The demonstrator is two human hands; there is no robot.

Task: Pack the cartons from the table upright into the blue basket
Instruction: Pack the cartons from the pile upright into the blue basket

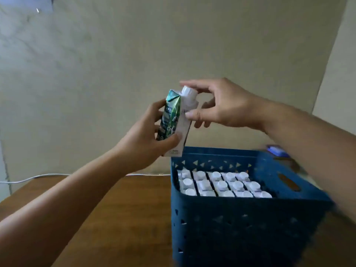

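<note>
A green and white carton with a white screw cap hangs tilted in the air, above and to the left of the blue basket. My left hand grips the carton's lower body from the left. My right hand pinches its top, with the thumb on the front face and the fingers over the cap. Inside the basket, several cartons stand upright in rows, their white caps showing.
The basket stands on a brown wooden table, at the right. A white cable runs along the table's far edge by the wall. A blurred blue and white object lies behind the basket.
</note>
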